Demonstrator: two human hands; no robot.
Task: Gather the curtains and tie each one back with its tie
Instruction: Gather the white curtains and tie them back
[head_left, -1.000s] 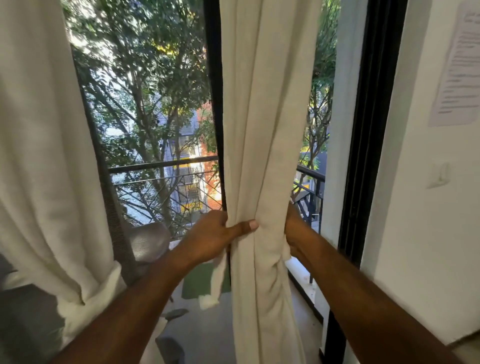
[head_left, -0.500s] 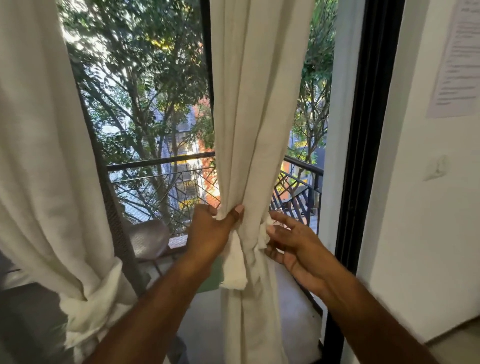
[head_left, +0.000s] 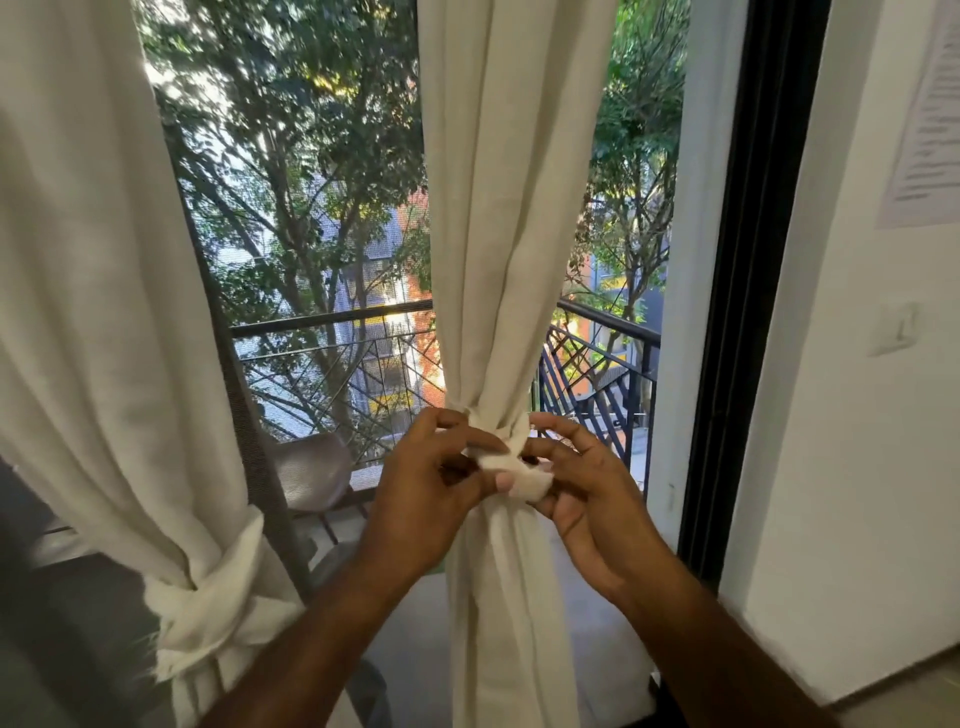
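Observation:
A cream curtain (head_left: 506, 218) hangs in the middle of the window, gathered to a narrow waist. A white cloth tie (head_left: 514, 470) wraps that waist. My left hand (head_left: 434, 493) pinches the tie's end from the left with thumb and fingers. From the right, my right hand (head_left: 587, 488) holds the other end, its fingers curled around the cloth. Both hands meet in front of the curtain. On the left hangs a second cream curtain (head_left: 98, 291), bound low down by its own knotted white tie (head_left: 213, 597).
Behind the glass run a black balcony railing (head_left: 332, 317) and trees. A grey chair (head_left: 311, 473) stands on the balcony. A black door frame (head_left: 748, 291) rises at the right, beside a white wall with a light switch (head_left: 896, 330) and a paper notice (head_left: 924, 130).
My hands came together in front of the middle curtain. The left hand let go of the bunched fabric and took the tie's end; the right hand closed on the other end.

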